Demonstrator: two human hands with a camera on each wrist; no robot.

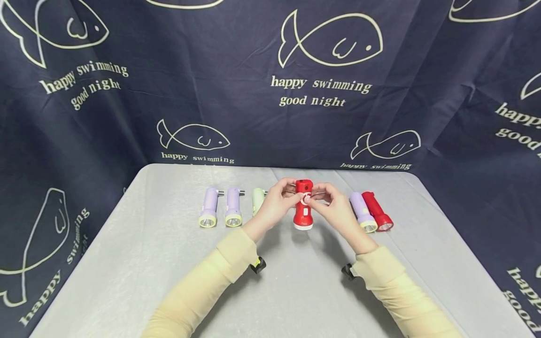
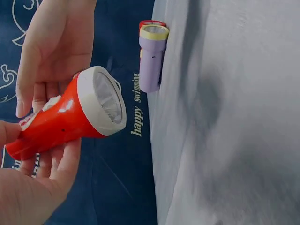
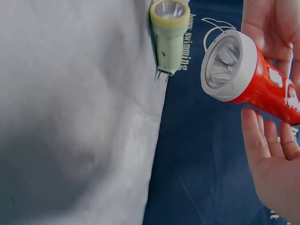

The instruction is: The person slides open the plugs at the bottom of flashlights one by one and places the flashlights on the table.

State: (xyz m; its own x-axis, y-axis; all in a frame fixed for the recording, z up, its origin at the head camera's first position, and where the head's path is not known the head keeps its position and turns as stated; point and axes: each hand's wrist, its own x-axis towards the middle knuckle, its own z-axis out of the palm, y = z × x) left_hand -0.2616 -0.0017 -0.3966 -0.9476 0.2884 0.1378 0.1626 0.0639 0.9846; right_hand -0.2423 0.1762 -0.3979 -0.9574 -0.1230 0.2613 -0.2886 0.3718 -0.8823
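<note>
Both my hands hold a red flashlight [image 1: 302,217] with a white lens rim, raised over the middle of the table. Its lens end points down and toward me in the head view. My left hand [image 1: 276,203] grips the barrel from the left, thumb on the front and fingers behind. On the other side, my right hand [image 1: 336,209] has its thumb at the round white emblem and its fingers by the barrel's side. Below the emblem sits a pale switch [image 1: 305,211]. The left wrist view shows the clear lens [image 2: 108,97] closely.
Left of my hands lie two purple flashlights [image 1: 209,206] with plug prongs and a green flashlight [image 1: 257,199], partly hidden by my left hand. At right, a purple flashlight [image 1: 362,211] lies beside another red flashlight [image 1: 377,211]. A dark fish-print cloth [image 1: 253,131] hangs behind the table [image 1: 127,263].
</note>
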